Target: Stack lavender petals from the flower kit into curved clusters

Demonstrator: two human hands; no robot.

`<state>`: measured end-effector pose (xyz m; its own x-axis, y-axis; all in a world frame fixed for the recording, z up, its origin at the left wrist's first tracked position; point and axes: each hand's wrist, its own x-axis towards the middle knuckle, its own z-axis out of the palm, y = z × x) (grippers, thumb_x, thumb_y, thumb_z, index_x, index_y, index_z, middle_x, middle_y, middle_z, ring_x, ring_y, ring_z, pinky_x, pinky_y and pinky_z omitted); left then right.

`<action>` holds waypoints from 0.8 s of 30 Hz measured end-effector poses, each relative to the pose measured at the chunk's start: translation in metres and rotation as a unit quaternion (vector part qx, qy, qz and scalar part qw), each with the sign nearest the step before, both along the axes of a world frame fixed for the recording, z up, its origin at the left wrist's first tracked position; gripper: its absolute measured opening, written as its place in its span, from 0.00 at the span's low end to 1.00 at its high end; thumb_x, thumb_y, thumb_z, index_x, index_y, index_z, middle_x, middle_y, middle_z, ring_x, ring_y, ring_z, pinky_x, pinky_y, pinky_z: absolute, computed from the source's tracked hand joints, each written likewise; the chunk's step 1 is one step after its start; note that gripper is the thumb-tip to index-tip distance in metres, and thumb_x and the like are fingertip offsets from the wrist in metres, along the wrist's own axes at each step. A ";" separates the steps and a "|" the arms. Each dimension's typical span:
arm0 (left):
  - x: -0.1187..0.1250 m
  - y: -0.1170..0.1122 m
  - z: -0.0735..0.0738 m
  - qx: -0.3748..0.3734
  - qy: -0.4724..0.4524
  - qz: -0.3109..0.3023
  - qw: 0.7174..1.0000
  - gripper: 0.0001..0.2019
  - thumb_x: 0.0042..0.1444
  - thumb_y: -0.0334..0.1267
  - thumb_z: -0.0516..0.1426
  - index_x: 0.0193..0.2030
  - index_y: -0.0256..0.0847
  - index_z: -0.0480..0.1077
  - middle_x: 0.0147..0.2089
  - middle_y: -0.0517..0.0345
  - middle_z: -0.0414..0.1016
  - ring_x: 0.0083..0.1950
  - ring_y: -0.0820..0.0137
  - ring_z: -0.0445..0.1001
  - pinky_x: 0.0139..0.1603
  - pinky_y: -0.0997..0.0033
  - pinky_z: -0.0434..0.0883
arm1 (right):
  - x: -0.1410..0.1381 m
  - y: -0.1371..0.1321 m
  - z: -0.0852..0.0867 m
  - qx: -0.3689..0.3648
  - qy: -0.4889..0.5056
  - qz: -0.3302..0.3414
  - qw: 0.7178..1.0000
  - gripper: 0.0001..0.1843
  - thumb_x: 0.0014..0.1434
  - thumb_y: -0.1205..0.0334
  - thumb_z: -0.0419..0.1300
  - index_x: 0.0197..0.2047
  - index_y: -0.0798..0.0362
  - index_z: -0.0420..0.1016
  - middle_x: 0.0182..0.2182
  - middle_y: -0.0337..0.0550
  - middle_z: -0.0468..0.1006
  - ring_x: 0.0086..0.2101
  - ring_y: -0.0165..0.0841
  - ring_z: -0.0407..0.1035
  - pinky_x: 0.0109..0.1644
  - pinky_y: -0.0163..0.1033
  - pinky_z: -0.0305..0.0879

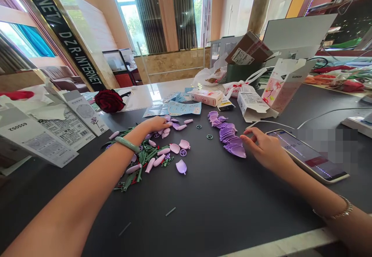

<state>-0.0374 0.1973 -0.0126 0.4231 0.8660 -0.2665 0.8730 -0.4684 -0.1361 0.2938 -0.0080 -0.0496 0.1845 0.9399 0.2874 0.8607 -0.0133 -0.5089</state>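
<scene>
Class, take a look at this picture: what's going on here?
A person is working at a dark table with both bare hands. The left hand is over a loose heap of lilac petals and green stem pieces, while the right hand rests beside a neat overlapping row of purple petals, next to a lit phone.

Item 1: L forearm [78, 187], bare, runs diag. up from lower L of view. L hand [154, 125] palm down, approx. flat; L fingers [165, 123] together, extended twd R of view.

Item 2: R forearm [316, 199], bare, angled in from lower R. R hand [263, 150] palm down, arched; R fingers [250, 133] loosely curled, slightly spread, tips twd L of view.
</scene>
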 end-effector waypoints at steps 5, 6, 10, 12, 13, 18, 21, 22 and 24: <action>-0.006 -0.001 0.002 0.046 -0.032 0.005 0.998 0.16 0.63 0.43 0.56 0.55 0.38 0.67 0.54 0.49 0.70 0.50 0.62 0.73 0.49 0.55 0.73 | 0.001 0.001 -0.001 0.000 0.001 -0.005 1.000 0.25 0.58 0.37 0.44 0.39 0.49 0.68 0.28 0.45 0.79 0.27 0.42 0.72 0.33 0.43 0.62; -0.007 -0.001 0.004 0.054 -0.040 0.005 0.998 0.16 0.63 0.42 0.56 0.55 0.38 0.67 0.54 0.49 0.70 0.50 0.62 0.73 0.49 0.55 0.73 | 0.001 0.001 0.000 0.002 0.000 -0.004 1.000 0.25 0.58 0.37 0.44 0.39 0.49 0.68 0.27 0.45 0.78 0.26 0.41 0.71 0.33 0.42 0.61; -0.009 -0.007 0.015 0.076 -0.077 0.002 0.994 0.16 0.63 0.42 0.56 0.55 0.38 0.67 0.54 0.49 0.70 0.50 0.63 0.73 0.49 0.55 0.73 | 0.000 0.000 0.002 0.020 -0.009 -0.001 1.000 0.25 0.58 0.37 0.45 0.37 0.49 0.69 0.21 0.41 0.75 0.23 0.41 0.70 0.30 0.42 0.60; -0.008 -0.011 0.023 0.082 -0.095 0.002 0.992 0.16 0.63 0.43 0.56 0.55 0.38 0.67 0.54 0.49 0.70 0.50 0.62 0.73 0.49 0.55 0.73 | 0.000 -0.001 0.003 0.033 -0.009 0.002 0.999 0.24 0.59 0.37 0.46 0.36 0.48 0.70 0.19 0.40 0.75 0.22 0.39 0.69 0.29 0.41 0.60; -0.007 -0.013 0.026 0.083 -0.102 0.003 0.991 0.16 0.63 0.43 0.56 0.55 0.38 0.67 0.54 0.49 0.70 0.50 0.62 0.73 0.49 0.55 0.73 | -0.001 -0.002 0.003 0.039 -0.008 0.004 0.999 0.24 0.59 0.38 0.46 0.35 0.48 0.70 0.19 0.40 0.75 0.21 0.39 0.69 0.29 0.41 0.60; -0.002 -0.024 0.041 0.055 -0.145 0.013 0.988 0.16 0.63 0.44 0.56 0.53 0.37 0.68 0.52 0.51 0.71 0.49 0.63 0.73 0.48 0.56 0.72 | -0.002 -0.001 0.004 0.044 -0.011 0.020 0.999 0.23 0.59 0.39 0.47 0.34 0.48 0.71 0.19 0.39 0.74 0.22 0.38 0.69 0.29 0.40 0.61; 0.007 -0.039 0.047 -0.003 -0.174 0.005 0.985 0.16 0.66 0.47 0.50 0.45 0.36 0.69 0.43 0.53 0.72 0.41 0.66 0.73 0.44 0.61 0.71 | -0.006 0.001 0.008 0.046 -0.017 0.049 0.998 0.23 0.60 0.40 0.49 0.38 0.49 0.72 0.20 0.38 0.74 0.22 0.37 0.70 0.31 0.41 0.64; 0.012 -0.047 0.048 -0.030 -0.184 -0.004 0.983 0.19 0.67 0.47 0.45 0.41 0.36 0.69 0.40 0.53 0.72 0.38 0.68 0.71 0.41 0.63 0.71 | -0.009 0.001 0.010 0.052 -0.014 0.066 0.996 0.23 0.60 0.40 0.50 0.41 0.50 0.73 0.23 0.39 0.76 0.23 0.36 0.70 0.33 0.41 0.65; 0.024 -0.065 0.049 -0.090 -0.203 -0.031 0.975 0.22 0.68 0.47 0.39 0.34 0.38 0.67 0.35 0.55 0.70 0.34 0.69 0.69 0.38 0.68 0.69 | -0.017 0.002 0.014 0.069 -0.005 0.112 0.991 0.24 0.59 0.43 0.53 0.51 0.51 0.71 0.33 0.43 0.79 0.26 0.35 0.72 0.35 0.42 0.68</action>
